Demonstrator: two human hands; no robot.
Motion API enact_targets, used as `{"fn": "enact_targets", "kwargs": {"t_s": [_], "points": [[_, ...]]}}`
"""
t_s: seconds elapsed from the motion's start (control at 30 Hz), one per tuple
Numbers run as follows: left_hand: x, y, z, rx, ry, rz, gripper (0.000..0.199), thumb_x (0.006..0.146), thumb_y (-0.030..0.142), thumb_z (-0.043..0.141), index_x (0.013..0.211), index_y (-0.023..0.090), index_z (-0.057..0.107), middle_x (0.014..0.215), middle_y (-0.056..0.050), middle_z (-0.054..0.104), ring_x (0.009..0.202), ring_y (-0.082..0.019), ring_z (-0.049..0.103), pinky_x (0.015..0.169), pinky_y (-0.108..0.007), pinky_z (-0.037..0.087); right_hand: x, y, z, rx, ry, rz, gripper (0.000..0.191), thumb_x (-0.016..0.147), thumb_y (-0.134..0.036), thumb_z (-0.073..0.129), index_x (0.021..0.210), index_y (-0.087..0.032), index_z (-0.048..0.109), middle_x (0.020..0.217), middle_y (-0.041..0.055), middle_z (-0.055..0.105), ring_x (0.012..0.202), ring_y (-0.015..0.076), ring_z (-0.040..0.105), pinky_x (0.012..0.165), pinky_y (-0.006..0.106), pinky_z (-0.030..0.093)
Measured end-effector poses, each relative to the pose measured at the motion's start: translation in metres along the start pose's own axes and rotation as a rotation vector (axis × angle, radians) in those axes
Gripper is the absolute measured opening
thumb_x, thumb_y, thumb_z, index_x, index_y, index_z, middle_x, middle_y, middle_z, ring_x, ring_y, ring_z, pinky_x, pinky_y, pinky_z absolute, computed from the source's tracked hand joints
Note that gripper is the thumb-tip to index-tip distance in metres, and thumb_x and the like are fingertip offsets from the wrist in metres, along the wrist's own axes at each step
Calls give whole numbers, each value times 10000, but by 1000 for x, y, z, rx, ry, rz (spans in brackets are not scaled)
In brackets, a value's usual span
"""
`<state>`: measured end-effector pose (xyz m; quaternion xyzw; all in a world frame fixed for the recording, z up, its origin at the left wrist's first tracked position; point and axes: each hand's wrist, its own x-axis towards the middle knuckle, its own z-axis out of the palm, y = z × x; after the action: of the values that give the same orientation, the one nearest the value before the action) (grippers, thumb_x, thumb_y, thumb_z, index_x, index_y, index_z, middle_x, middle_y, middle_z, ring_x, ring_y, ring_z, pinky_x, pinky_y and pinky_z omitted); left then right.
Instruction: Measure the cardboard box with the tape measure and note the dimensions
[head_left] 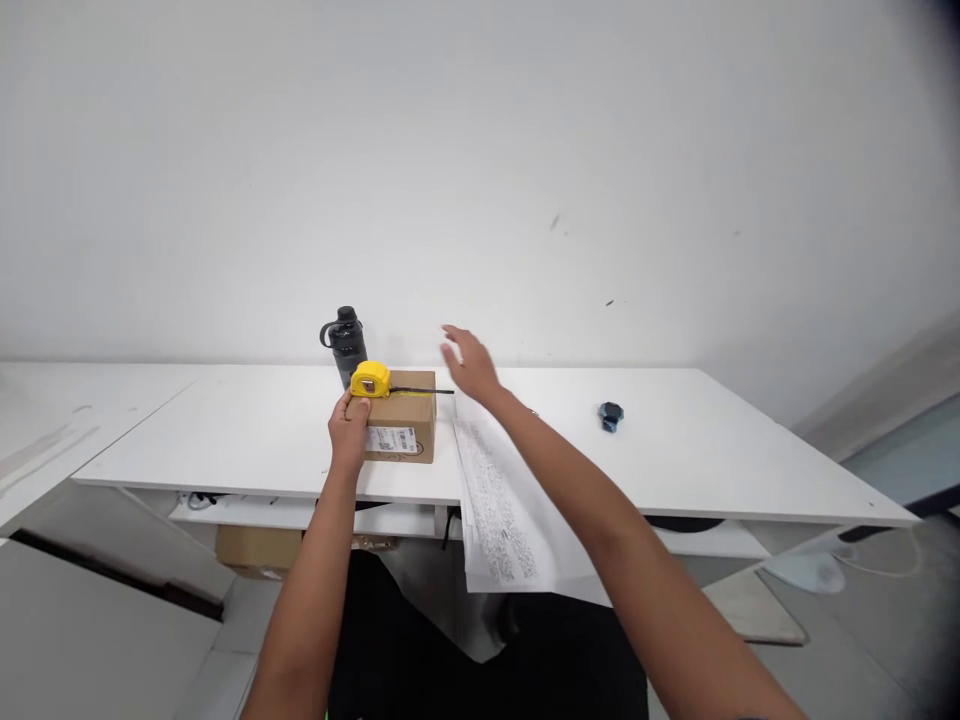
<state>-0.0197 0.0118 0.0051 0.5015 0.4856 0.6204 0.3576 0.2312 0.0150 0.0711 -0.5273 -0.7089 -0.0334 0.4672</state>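
Observation:
A yellow tape measure (371,380) rests on top of a brown cardboard box (401,415), near its left end. Its thin blade (424,390) runs rightward over the box top, reaching a little beyond the right edge. My left hand (349,432) is closed at the box's left corner, thumb and fingers against the lower left of the tape measure; part of the grip is hidden. A white label (391,440) is on the box's front. My right hand (472,365) is raised to the right of the blade's end, holding nothing, fingers apart. Printed papers (499,510) hang over the desk edge below it.
A dark water bottle (346,340) stands behind the box. On the right of the white desk (675,440) lies a small dark blue item (610,414). Under the desk are a shelf (277,512) and another cardboard box (255,548). A wall rises behind.

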Motion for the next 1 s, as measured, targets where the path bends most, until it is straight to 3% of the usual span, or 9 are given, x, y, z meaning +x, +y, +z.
{"fn": "enact_targets", "kwargs": {"t_s": [0.07,0.17,0.27,0.43,0.57,0.7,0.87,0.93,1.0], "points": [[-1,0,2,4,-1,1,558,780,435,662,1291,220,595,1268,-77,645,1113,-234,624,925,-337,525,-31,53,-14,-184,-77,213,487,984,-341,307,1383,-137,496,1369,166,557,1274,294,492,1077,464,355],[-2,3,3,10,9,-14,547,788,437,657,1285,218,590,1270,-78,639,1120,-240,620,937,-348,522,-83,115,-18,-441,-200,626,620,926,-333,458,1478,-66,365,1468,239,444,1376,402,353,1063,590,306],[3,9,-1,63,-31,-21,602,772,430,686,1313,205,548,1319,-108,600,1172,-257,595,981,-376,502,-117,143,-10,-515,-212,698,496,959,-346,415,1369,-91,528,1442,242,469,1364,397,371,1070,604,268],[29,42,-12,265,-217,65,976,605,394,842,1445,287,358,1497,-123,423,1317,-279,487,1037,-408,464,-130,149,1,-503,-122,524,366,979,-247,346,1040,-206,704,1278,143,627,1291,317,459,1128,616,114],[49,80,8,438,-341,128,704,581,459,834,1198,222,588,1191,-85,648,1048,-259,633,889,-396,534,-126,153,-1,-442,138,365,343,1003,-284,314,1028,-212,649,1176,115,681,1290,286,474,1139,630,50],[58,104,58,556,-319,267,553,618,494,802,1068,225,624,1037,-43,668,923,-221,633,799,-339,524,-121,156,-6,-269,350,452,261,984,-290,321,1046,-188,553,1003,107,721,1027,228,646,1141,567,171],[78,92,125,471,-325,237,512,672,521,756,1018,192,571,991,-52,643,884,-200,616,800,-330,500,-121,147,-11,-85,474,357,210,938,-412,419,953,-220,501,1117,123,699,1168,252,587,1079,522,315],[88,78,140,459,-270,157,526,681,539,747,1007,186,532,990,-66,631,887,-205,612,801,-341,494,-122,141,-14,6,459,403,303,910,-517,462,918,-222,531,1175,137,670,1191,272,559,1010,477,402],[97,63,146,432,-204,87,540,683,555,744,995,186,503,995,-78,621,894,-211,612,801,-350,490,-122,135,-16,139,358,506,425,892,-619,444,926,-218,580,1167,131,664,1072,264,609,900,421,475]]}}
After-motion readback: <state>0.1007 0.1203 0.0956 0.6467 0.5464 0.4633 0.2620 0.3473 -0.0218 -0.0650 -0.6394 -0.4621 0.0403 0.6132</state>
